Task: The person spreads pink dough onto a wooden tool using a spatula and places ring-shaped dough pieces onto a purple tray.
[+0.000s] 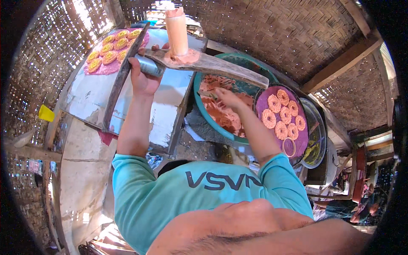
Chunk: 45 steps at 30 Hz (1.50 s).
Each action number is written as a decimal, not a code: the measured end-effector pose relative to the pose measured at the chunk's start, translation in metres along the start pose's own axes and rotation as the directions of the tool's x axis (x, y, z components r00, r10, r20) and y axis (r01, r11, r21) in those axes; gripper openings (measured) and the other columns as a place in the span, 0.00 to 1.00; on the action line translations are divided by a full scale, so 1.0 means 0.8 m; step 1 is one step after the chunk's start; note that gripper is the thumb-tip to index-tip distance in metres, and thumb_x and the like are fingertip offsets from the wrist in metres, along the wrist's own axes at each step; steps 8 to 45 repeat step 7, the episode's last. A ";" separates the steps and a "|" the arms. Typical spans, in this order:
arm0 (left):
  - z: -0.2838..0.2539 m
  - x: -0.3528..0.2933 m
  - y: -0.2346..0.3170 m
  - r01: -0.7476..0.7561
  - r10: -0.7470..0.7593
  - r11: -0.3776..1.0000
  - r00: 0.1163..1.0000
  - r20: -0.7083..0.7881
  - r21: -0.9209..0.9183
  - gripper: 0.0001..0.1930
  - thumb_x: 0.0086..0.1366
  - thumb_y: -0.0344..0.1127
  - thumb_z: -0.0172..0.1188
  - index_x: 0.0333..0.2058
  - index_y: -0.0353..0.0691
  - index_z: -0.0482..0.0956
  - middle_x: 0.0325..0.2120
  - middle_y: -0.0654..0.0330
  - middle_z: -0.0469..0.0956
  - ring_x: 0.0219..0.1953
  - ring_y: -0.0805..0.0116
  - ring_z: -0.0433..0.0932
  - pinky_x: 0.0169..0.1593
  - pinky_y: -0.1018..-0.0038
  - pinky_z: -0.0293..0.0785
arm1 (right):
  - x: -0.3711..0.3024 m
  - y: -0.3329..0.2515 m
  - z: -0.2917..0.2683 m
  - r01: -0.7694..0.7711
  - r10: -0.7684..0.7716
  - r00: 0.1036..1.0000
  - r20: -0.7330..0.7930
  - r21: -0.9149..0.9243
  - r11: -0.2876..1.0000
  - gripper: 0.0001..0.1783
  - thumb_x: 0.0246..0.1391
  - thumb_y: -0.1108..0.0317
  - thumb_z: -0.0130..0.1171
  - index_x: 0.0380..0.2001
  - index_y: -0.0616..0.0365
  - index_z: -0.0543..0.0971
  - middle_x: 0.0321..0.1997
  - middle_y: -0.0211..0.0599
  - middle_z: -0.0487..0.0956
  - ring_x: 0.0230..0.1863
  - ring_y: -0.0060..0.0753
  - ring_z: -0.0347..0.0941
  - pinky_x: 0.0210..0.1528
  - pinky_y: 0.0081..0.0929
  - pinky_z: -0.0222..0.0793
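My left hand (146,80) is closed around a metal cylinder (150,66) at the middle of a long wooden bar (116,92). A second wooden bar (229,70) lies across it near the fingers and reaches out to the right. From that bar a round plug (177,36) stands upright, smeared with orange-pink dough. My right hand (228,98) is down in a teal basin (207,117), at the pink dough (229,120). Its fingers are bent; a thin dark shape near the fingertips is too unclear to name.
Right of the basin, a round purple-lined tray (301,146) bears several dough rings (281,130) and a hoop (289,147). Behind it is a clear bowl (319,148). Yellow-topped rings (109,56) lie on pink cloth on the white table (87,95). A yellow cup (46,113) hangs left.
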<state>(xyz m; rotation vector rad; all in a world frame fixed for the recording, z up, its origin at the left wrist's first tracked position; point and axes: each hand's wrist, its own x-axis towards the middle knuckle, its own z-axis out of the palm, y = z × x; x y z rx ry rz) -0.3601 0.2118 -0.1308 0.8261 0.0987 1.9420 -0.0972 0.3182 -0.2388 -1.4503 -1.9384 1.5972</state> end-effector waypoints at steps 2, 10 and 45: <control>0.003 0.000 0.000 0.019 -0.019 0.999 1.000 0.009 -0.030 0.25 0.47 0.59 0.58 0.38 0.49 0.70 0.44 0.58 0.68 0.49 0.59 0.66 0.52 0.59 0.64 | 0.030 0.015 0.018 -0.087 0.085 0.996 -0.016 -0.123 0.989 0.27 0.54 0.44 0.41 0.48 0.52 0.68 0.31 0.33 0.72 0.26 0.25 0.69 0.28 0.23 0.66; -0.011 -0.007 0.008 -0.021 0.020 1.000 0.995 0.095 0.004 0.30 0.45 0.61 0.58 0.43 0.50 0.69 0.44 0.58 0.68 0.52 0.55 0.62 0.56 0.56 0.57 | 0.055 0.010 0.025 0.281 -0.351 0.937 0.004 -0.607 0.743 0.32 0.50 0.38 0.40 0.48 0.50 0.68 0.44 0.42 0.69 0.43 0.35 0.65 0.45 0.34 0.59; -0.011 -0.007 0.008 -0.021 0.020 1.000 0.995 0.095 0.004 0.30 0.45 0.61 0.58 0.43 0.50 0.69 0.44 0.58 0.68 0.52 0.55 0.62 0.56 0.56 0.57 | 0.055 0.010 0.025 0.281 -0.351 0.937 0.004 -0.607 0.743 0.32 0.50 0.38 0.40 0.48 0.50 0.68 0.44 0.42 0.69 0.43 0.35 0.65 0.45 0.34 0.59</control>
